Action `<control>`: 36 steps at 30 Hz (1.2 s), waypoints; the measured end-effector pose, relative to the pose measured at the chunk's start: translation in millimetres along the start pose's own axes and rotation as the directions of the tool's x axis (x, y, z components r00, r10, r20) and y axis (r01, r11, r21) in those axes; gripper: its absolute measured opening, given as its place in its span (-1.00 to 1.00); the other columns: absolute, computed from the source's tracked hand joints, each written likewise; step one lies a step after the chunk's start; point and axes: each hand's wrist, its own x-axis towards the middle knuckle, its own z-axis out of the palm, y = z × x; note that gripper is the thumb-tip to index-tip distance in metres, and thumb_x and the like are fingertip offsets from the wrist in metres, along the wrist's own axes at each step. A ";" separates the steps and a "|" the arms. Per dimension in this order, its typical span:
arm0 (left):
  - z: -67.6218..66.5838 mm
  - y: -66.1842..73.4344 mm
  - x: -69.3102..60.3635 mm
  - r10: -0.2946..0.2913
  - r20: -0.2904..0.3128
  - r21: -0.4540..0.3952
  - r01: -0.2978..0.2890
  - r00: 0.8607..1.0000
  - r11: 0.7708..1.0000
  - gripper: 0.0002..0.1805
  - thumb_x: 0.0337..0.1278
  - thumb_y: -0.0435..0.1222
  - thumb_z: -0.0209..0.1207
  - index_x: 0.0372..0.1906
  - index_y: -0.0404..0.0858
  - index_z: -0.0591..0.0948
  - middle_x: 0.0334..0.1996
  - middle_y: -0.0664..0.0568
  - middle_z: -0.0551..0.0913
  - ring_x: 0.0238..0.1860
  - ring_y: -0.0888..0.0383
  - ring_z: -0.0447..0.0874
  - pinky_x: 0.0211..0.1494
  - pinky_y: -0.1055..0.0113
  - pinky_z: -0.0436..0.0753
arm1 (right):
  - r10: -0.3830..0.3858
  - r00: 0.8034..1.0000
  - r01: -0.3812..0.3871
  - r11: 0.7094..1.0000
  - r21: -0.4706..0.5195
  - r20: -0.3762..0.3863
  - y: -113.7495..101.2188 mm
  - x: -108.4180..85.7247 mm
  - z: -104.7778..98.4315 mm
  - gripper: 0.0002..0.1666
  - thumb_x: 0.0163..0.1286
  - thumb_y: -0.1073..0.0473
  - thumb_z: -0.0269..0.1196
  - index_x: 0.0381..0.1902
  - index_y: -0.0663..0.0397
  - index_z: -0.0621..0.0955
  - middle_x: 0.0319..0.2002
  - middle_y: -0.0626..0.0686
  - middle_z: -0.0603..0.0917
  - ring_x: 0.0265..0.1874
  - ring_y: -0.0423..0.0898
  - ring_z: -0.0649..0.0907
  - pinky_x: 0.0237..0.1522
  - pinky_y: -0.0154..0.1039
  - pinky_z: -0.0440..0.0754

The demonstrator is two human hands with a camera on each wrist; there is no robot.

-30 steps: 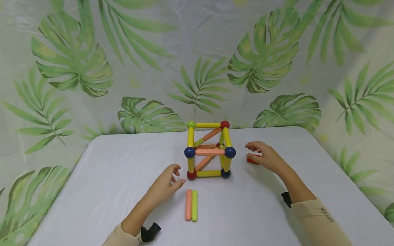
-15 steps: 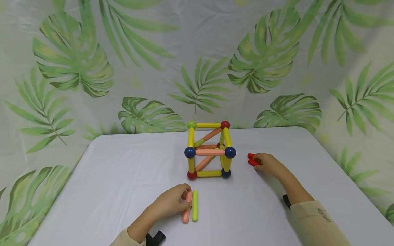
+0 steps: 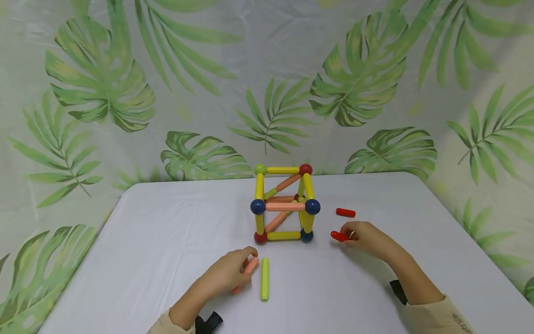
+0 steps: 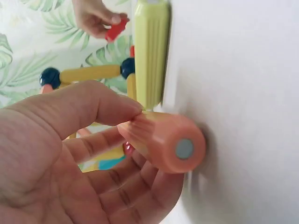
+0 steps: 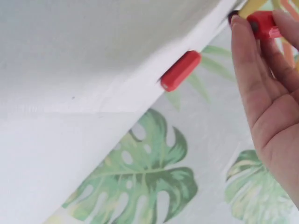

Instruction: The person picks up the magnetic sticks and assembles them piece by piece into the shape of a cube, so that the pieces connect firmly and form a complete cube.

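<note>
My left hand pinches an orange-pink magnetic stick between thumb and fingers, its round metal end facing the left wrist camera. A light green stick lies just to the right of that hand. On the right, my right hand holds a short red stick by one end, low over the table. A second red stick lies behind it. Between the hands stands a cube frame of yellow and orange-pink sticks joined by blue, red and green balls.
A white cloth covers the table. Its far edge meets a leaf-patterned curtain. The cube frame stands close to that far edge, between both hands.
My left hand moved down to the orange-pink stick, gripped it and drew it left, away from the green one. My right hand took one red stick and brought it nearer, leaving the other behind.
</note>
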 end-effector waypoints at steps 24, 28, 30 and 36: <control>-25.7 -5.3 -7.0 -0.001 -0.073 -0.029 -0.002 0.997 1.000 -0.47 -0.15 -0.46 0.16 0.07 -0.26 0.40 -0.35 0.02 0.47 -0.63 0.20 0.41 -0.59 0.34 0.42 | -0.275 0.936 0.222 0.946 -0.237 -0.220 -70.1 38.1 56.3 -0.66 0.07 0.18 0.35 -0.15 0.04 0.58 -0.57 -0.16 0.53 -0.68 -0.26 0.39 -0.62 -0.45 0.40; -25.1 -5.2 -7.0 -0.003 -0.069 -0.022 0.001 0.998 1.000 -0.48 -0.14 -0.45 0.16 0.07 -0.25 0.41 -0.35 0.02 0.47 -0.61 0.19 0.41 -0.58 0.34 0.43 | -0.287 0.931 0.212 0.928 -0.306 -0.225 -71.2 35.2 56.1 -0.59 0.07 0.14 0.35 -0.08 -0.02 0.53 -0.68 -0.17 0.46 -0.75 -0.28 0.35 -0.68 -0.46 0.36; -25.3 -5.0 -6.9 -0.002 -0.065 -0.020 0.001 0.998 1.000 -0.48 -0.14 -0.44 0.16 0.08 -0.24 0.41 -0.34 0.02 0.47 -0.59 0.19 0.41 -0.57 0.34 0.43 | -0.311 0.924 0.236 0.921 -0.309 -0.221 -69.8 31.0 54.2 -0.57 0.09 0.12 0.34 -0.06 -0.05 0.49 -0.73 -0.20 0.38 -0.77 -0.29 0.32 -0.71 -0.46 0.32; -26.5 -5.2 -6.8 0.001 -0.067 -0.021 -0.002 0.998 1.000 -0.47 -0.13 -0.44 0.17 0.08 -0.24 0.41 -0.34 0.02 0.48 -0.57 0.19 0.42 -0.56 0.34 0.43 | -0.335 0.912 0.299 0.938 -0.177 -0.236 -53.6 17.3 42.9 -0.71 0.08 0.14 0.35 -0.37 -0.04 0.42 -0.69 -0.23 0.30 -0.71 -0.32 0.30 -0.69 -0.43 0.28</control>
